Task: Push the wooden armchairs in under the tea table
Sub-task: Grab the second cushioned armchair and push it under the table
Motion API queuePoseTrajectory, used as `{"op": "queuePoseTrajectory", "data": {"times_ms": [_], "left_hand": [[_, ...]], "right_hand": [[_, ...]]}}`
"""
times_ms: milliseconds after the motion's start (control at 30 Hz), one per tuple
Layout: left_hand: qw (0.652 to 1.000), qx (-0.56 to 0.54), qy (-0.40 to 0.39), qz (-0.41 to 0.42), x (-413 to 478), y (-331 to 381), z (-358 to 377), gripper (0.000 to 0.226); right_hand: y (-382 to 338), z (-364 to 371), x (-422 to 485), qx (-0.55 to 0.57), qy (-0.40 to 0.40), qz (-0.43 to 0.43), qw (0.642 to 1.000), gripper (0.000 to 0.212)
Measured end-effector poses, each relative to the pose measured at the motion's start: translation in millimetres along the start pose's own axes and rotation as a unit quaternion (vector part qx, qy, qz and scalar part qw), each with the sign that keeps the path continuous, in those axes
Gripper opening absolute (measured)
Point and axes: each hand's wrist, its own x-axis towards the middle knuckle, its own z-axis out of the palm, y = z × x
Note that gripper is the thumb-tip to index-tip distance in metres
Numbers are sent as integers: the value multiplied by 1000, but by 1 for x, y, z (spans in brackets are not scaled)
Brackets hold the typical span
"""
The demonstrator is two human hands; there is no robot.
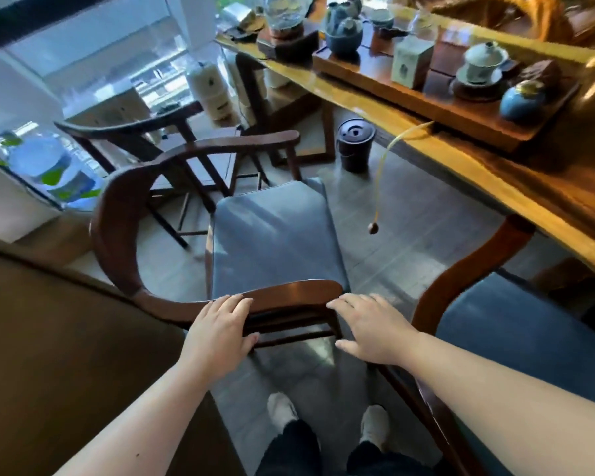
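A dark wooden armchair (117, 214) with a blue-grey seat cushion (272, 235) stands in the middle, out from the tea table (426, 132), which runs along the right. My left hand (220, 328) rests on the chair's near armrest, fingers over the top and thumb below it. My right hand (371, 328) hovers with spread fingers just past the armrest's tip, holding nothing. A second armchair with a blue seat (516, 334) sits at the right, partly under the table. A third wooden chair (124, 132) stands farther back on the left.
A tea tray (461, 108) with cups, jars and a teapot lies on the table. A tube with a bead (373, 228) hangs off the table edge. A dark bucket (354, 142) stands on the floor under the table. Brown furniture (66, 338) fills the lower left.
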Motion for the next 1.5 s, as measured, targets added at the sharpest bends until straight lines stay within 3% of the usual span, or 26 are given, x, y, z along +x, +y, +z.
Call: {"op": "queuePoseTrajectory", "data": {"times_ms": [200, 500, 867, 933, 1067, 1133, 1333, 1500], "left_hand": [[999, -9, -38, -24, 19, -44, 14, 64], [992, -14, -121, 37, 69, -119, 69, 74], [969, -43, -219, 102, 92, -166, 117, 109], [965, -13, -235, 113, 87, -170, 117, 104], [970, -9, -225, 90, 83, -171, 113, 57], [968, -24, -229, 98, 86, -171, 111, 47], [968, -26, -244, 58, 85, -151, 110, 44], [965, -46, -254, 43, 84, -93, 109, 44]], "right_hand": [[-18, 8, 55, -9, -28, -7, 1000, 69], [-55, 32, 157, -47, -86, 14, 995, 64], [-83, 82, 229, -100, -212, -6, 972, 81], [-82, 86, 232, -86, -221, -6, 971, 72], [-76, 87, 234, -56, -215, -20, 975, 53], [-74, 87, 236, -51, -218, -29, 974, 50], [-59, 82, 228, -42, -228, -61, 971, 49], [-21, 69, 197, -62, -240, -64, 967, 47]]}}
